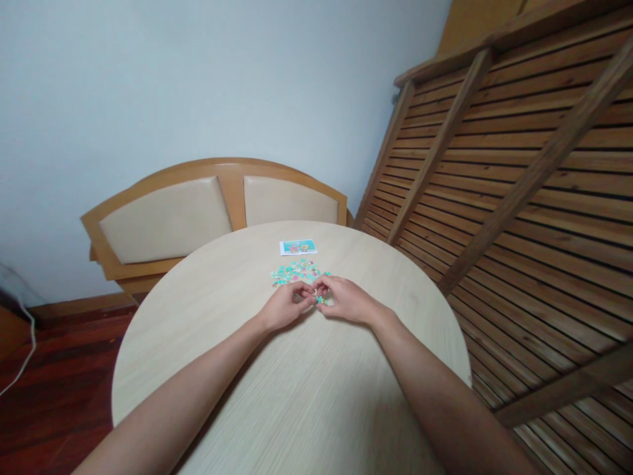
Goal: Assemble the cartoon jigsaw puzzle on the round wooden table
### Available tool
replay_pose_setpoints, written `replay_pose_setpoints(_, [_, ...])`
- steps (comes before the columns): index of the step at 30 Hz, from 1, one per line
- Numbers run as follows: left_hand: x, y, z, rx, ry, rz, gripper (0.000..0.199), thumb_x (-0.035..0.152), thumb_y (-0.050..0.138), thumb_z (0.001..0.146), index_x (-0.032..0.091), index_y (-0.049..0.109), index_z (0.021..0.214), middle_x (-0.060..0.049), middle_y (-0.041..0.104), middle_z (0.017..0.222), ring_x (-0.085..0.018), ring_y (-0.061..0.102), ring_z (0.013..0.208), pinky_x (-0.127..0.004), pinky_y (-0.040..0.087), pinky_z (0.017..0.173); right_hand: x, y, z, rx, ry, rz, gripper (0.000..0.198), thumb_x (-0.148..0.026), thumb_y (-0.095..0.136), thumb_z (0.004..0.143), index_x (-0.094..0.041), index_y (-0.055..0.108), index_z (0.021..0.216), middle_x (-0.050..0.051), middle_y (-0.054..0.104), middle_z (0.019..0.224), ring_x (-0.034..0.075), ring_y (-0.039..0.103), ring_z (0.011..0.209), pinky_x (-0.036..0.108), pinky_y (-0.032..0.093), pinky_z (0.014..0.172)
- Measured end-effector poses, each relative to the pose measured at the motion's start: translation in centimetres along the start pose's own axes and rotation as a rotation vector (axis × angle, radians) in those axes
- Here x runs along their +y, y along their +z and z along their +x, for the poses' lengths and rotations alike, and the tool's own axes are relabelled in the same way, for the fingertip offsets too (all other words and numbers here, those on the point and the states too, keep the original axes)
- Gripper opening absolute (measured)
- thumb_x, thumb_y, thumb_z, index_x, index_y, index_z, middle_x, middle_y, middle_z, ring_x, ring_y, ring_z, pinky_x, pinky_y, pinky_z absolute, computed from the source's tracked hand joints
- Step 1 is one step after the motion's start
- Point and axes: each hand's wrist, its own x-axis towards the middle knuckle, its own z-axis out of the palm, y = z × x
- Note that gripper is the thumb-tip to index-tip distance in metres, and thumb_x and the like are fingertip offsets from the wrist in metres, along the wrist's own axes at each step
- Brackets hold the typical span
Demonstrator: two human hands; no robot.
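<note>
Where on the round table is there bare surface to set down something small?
Bare patches of the round table: between the left forearm and left edge; between the right forearm and right edge; between both forearms. Crowded: the middle, from the picture card through the puzzle pieces to the left hand and right hand.

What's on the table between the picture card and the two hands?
In the head view, a loose spread of small colourful pieces lies between the picture card and the left hand and right hand.

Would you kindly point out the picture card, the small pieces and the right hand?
Picture card (pixel 299 247), head view: printed face.
Small pieces (pixel 297 270), head view: pile's middle.
Right hand (pixel 349 300), head view: its back.
</note>
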Motion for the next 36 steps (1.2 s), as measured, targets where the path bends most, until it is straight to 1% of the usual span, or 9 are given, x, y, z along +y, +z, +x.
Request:
replay_pose_setpoints(3, [-0.6,0.5,0.2,-0.004,-0.039,-0.132,0.023,0.033,0.066,0.086,0.014,0.066,0.097,-0.005,0.073,0.086,-0.018,0.067,0.079,-0.03,0.053,0.077,-0.2,0.3,0.2,0.005,-0.023,-0.011,0.035,-0.014,0.064,0.077,-0.022,0.062,0.111,0.004,0.069,0.101,0.019,0.063,0.094,0.028,0.046,0.085])
replay_pose_setpoints(5, [-0.9,0.6,0.2,-0.001,-0.068,-0.139,0.021,0.032,0.065,0.085,0.013,0.065,0.096,-0.005,0.072,0.081,-0.017,0.066,0.075,-0.028,0.052,0.073,0.0,0.5,0.3,0.001,-0.036,-0.013,0.037,-0.013,0.064,0.077,-0.022,0.062,0.113,0.004,0.07,0.101,0.02,0.063,0.095,0.029,0.046,0.086])
replay_pose_setpoints(8, [-1.0,0.4,0.1,0.031,-0.089,-0.003,0.017,0.03,0.062,0.086,0.014,0.067,0.09,-0.004,0.072,0.081,-0.016,0.065,0.073,-0.025,0.049,0.07,0.7,0.5,0.2,-0.008,-0.051,-0.02,0.037,-0.014,0.066,0.076,-0.021,0.064,0.112,0.005,0.07,0.104,0.02,0.063,0.097,0.03,0.047,0.087])
replay_pose_setpoints(13, [-0.7,0.0,-0.2,0.016,-0.114,0.26,0.017,0.027,0.056,0.088,0.018,0.07,0.086,-0.003,0.074,0.083,-0.017,0.067,0.074,-0.024,0.048,0.07,2.2,0.1,-0.4,-0.075,-0.021,-0.028,0.024,-0.016,0.067,0.078,-0.021,0.072,0.101,0.004,0.073,0.1,0.02,0.064,0.095,0.03,0.047,0.086])
replay_pose_setpoints(17, [0.0,-0.2,-0.3,0.006,-0.11,0.386,0.018,0.028,0.056,0.089,0.019,0.072,0.088,-0.003,0.075,0.083,-0.018,0.067,0.075,-0.025,0.047,0.07,3.0,0.1,-0.5,-0.138,-0.007,0.013,0.027,-0.019,0.068,0.079,-0.02,0.074,0.105,0.005,0.074,0.102,0.02,0.065,0.094,0.03,0.048,0.086])
replay_pose_setpoints(22, [0.5,-0.4,-0.3,0.002,-0.123,0.426,0.019,0.029,0.056,0.09,0.02,0.073,0.089,-0.003,0.075,0.084,-0.018,0.068,0.077,-0.025,0.045,0.068,2.9,0.4,-0.4,-0.16,-0.051,0.046,0.023,-0.02,0.068,0.081,-0.02,0.076,0.102,0.005,0.073,0.099,0.02,0.065,0.092,0.029,0.048,0.084])
replay_pose_setpoints(26, [0.3,-0.5,-0.3,-0.005,-0.106,0.439,0.02,0.029,0.056,0.091,0.02,0.073,0.092,-0.004,0.075,0.087,-0.018,0.068,0.079,-0.025,0.047,0.072,2.8,0.6,-0.3,-0.173,-0.072,0.051,0.02,-0.022,0.068,0.082,-0.02,0.077,0.101,0.005,0.072,0.099,0.02,0.065,0.092,0.03,0.048,0.085])
replay_pose_setpoints(31, [0.2,-0.6,-0.3,-0.045,-0.038,0.492,0.024,0.027,0.053,0.093,0.022,0.076,0.097,-0.004,0.076,0.091,-0.02,0.068,0.086,-0.027,0.048,0.079,2.8,0.7,-0.3,-0.156,-0.059,0.045,0.021,-0.024,0.069,0.082,-0.021,0.076,0.102,0.005,0.073,0.1,0.02,0.065,0.093,0.03,0.048,0.086])
replay_pose_setpoints(36, [0.1,-0.7,-0.2,-0.06,-0.032,0.499,0.024,0.026,0.053,0.092,0.022,0.076,0.096,-0.004,0.076,0.089,-0.02,0.067,0.084,-0.027,0.048,0.08,2.9,0.8,-0.3,-0.153,-0.065,0.051,0.022,-0.023,0.069,0.082,-0.02,0.076,0.103,0.006,0.073,0.101,0.021,0.065,0.094,0.031,0.048,0.087])
